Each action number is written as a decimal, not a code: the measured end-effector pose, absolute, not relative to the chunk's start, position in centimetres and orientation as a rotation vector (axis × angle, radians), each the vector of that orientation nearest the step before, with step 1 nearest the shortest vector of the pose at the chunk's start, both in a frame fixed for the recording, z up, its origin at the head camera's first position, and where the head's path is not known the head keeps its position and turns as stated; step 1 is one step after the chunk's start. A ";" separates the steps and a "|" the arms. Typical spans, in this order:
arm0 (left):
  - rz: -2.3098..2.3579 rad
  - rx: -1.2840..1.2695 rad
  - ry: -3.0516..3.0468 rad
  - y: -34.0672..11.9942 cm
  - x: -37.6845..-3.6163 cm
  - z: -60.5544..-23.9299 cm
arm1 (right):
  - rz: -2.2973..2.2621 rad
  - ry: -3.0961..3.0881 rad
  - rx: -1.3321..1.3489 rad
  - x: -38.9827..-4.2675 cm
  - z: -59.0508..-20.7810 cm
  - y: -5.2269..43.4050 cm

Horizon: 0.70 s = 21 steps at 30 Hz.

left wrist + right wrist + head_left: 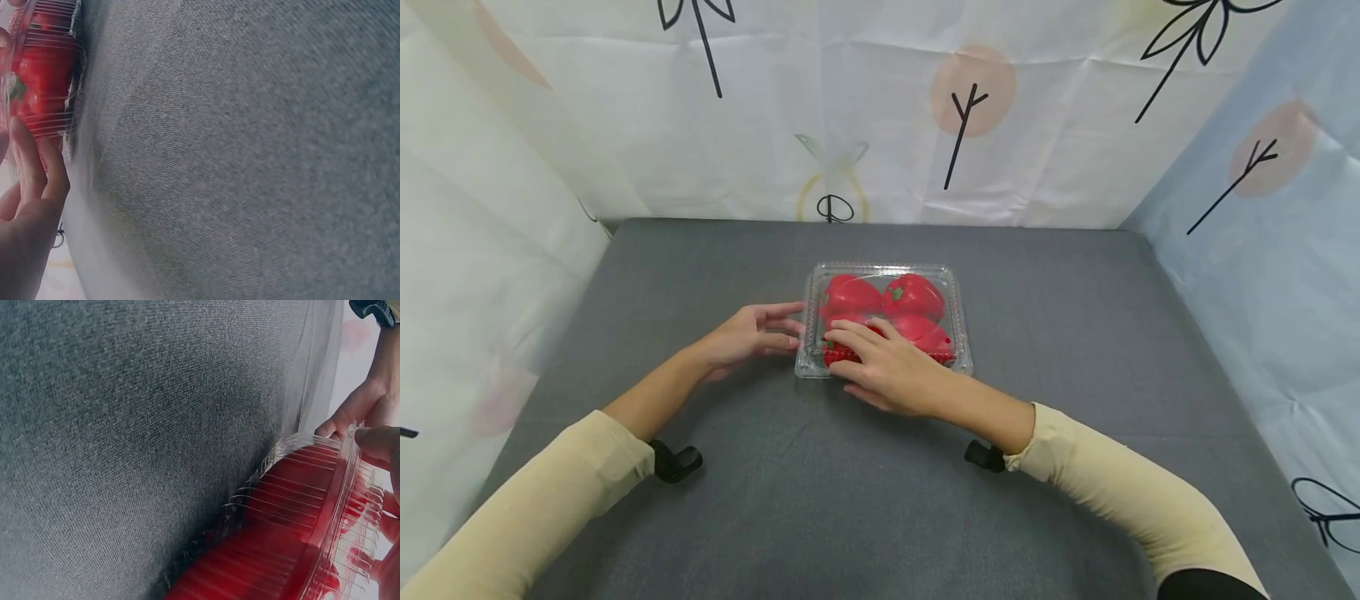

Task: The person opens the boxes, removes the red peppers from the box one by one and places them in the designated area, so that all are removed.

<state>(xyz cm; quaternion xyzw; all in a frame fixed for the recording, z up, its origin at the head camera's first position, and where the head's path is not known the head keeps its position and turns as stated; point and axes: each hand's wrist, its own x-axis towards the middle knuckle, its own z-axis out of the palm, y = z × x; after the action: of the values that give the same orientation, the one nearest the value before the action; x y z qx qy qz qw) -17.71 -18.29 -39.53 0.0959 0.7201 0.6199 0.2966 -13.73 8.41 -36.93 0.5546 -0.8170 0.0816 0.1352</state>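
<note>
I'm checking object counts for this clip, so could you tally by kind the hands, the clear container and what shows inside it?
Hands: 2 (left hand, right hand)
Clear plastic container: 1
Red bell peppers: 4 visible, one partly behind the right hand
Total: 7

No legible text, label, brand, number or sign in any of the three views.
</note>
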 end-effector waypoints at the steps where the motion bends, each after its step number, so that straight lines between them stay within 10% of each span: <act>1: 1.657 0.263 1.893 -18.3 -17.7 -39.6 | 0.249 -2.367 1.604 -13.7 -37.0 8.4; 21: 1.623 0.281 1.764 -18.6 -17.2 -39.9 | 0.309 -2.286 1.537 -14.0 -37.6 7.4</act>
<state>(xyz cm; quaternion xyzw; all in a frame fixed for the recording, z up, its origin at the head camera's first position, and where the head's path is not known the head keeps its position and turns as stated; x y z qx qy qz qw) -17.16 -18.58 -39.90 0.1088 0.6828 0.6286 0.3561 -14.02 7.36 -37.64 0.5452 -0.8105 0.1097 0.1838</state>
